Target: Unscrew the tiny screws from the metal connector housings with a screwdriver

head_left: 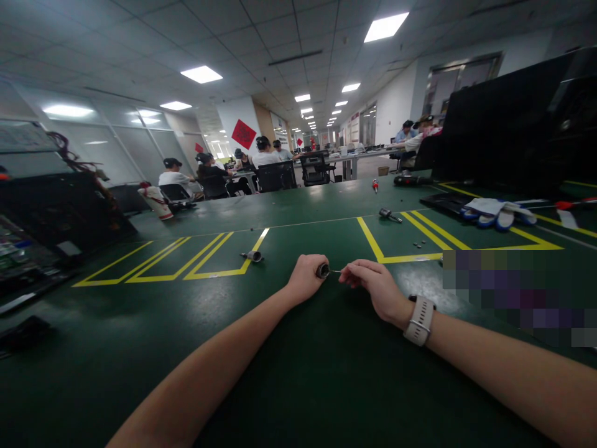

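My left hand (305,278) is closed around a dark cylindrical part (322,270), whose round hollow end faces my right hand. Most of that part is hidden by the fingers. Between thumb and fingertips, my right hand (370,283) pinches a thin metal rod (336,271). The rod points left, with its tip at or very close to the hollow end; whether it goes inside I cannot tell. To the left on the green table (261,379) lies a small grey metal piece (254,256) with a thin shaft. Another dark metal piece with a shaft (390,215) lies farther back on the right.
Yellow tape (224,274) marks boxes on the table. Several small bits (418,243) lie inside the right box. Farther right are white-and-blue gloves (497,211) and a large black monitor (513,124). A red-tipped tool (375,185) lies at the back. People sit at tables beyond.
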Demonstrator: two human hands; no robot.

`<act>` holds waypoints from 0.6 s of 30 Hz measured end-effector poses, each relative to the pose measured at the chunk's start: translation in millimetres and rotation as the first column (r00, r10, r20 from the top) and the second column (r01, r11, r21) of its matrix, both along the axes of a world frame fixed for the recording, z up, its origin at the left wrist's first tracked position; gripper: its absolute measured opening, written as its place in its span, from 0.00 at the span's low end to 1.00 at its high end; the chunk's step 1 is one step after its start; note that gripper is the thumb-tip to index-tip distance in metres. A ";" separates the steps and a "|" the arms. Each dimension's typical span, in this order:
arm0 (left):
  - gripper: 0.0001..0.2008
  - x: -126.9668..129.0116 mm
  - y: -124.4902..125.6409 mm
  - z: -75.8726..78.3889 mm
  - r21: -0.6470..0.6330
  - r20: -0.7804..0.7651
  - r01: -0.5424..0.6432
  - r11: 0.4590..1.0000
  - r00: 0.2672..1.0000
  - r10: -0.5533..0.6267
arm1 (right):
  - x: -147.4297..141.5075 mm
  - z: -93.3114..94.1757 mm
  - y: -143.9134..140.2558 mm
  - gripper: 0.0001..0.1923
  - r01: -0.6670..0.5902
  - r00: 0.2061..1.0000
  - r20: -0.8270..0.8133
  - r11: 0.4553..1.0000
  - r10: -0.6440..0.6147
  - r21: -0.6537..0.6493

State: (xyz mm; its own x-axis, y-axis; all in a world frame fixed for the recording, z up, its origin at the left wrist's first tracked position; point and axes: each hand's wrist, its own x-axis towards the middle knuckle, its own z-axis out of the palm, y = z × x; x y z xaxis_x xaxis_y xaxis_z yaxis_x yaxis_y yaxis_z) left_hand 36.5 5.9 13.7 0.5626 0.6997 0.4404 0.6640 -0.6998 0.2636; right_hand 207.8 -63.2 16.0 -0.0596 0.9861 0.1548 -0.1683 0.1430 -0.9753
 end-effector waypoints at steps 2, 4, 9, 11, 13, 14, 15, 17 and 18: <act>0.03 -0.7 1.5 -1.0 -0.027 0.050 0.015 1.000 0.999 -0.014 | 0.9 0.4 2.0 0.09 -0.020 0.996 -0.090 0.998 0.015 -0.055; 0.04 -1.1 2.9 -2.3 -0.054 0.112 0.039 0.998 0.993 -0.033 | 2.1 1.0 3.3 0.09 -0.036 0.989 -0.144 0.995 0.022 -0.092; 0.06 -0.8 2.8 -2.3 -0.101 0.195 0.099 0.990 0.978 -0.078 | 2.1 2.7 2.2 0.09 -0.033 0.986 -0.168 0.994 0.016 -0.103; 0.06 -0.1 1.1 -0.8 -0.091 0.149 0.062 0.994 0.988 -0.048 | 0.3 2.7 0.5 0.09 -0.003 0.993 -0.122 0.999 -0.003 -0.053; 0.04 0.7 -0.9 0.6 -0.050 0.063 0.005 0.999 0.998 -0.001 | -1.5 2.4 -1.7 0.10 0.029 0.999 -0.019 0.999 -0.028 0.019; 0.03 1.1 -1.9 1.1 -0.022 0.017 -0.021 1.000 1.000 0.021 | -2.3 2.2 -2.7 0.11 0.039 0.998 0.040 0.998 -0.041 0.053; 0.03 1.5 -2.9 1.4 0.008 -0.025 -0.041 0.999 0.999 0.041 | -2.7 2.0 -3.6 0.11 0.041 0.994 0.094 0.996 -0.049 0.078; 0.03 2.0 -4.6 1.7 0.050 -0.095 -0.057 0.997 0.994 0.061 | -2.9 2.0 -4.8 0.11 0.030 0.986 0.158 0.995 -0.045 0.092; 0.04 2.1 -5.2 1.7 0.058 -0.118 -0.058 0.997 0.991 0.064 | -2.6 2.2 -5.0 0.11 0.021 0.986 0.160 0.996 -0.034 0.085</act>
State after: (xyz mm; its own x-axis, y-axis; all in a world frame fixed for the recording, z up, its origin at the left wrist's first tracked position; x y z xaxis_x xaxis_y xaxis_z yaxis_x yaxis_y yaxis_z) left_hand 38.6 0.7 15.4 0.5705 0.7111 0.4111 0.7303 -0.6682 0.1423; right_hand 205.2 -68.2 18.2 -0.0636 0.9720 0.2262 -0.0046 0.2264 -0.9740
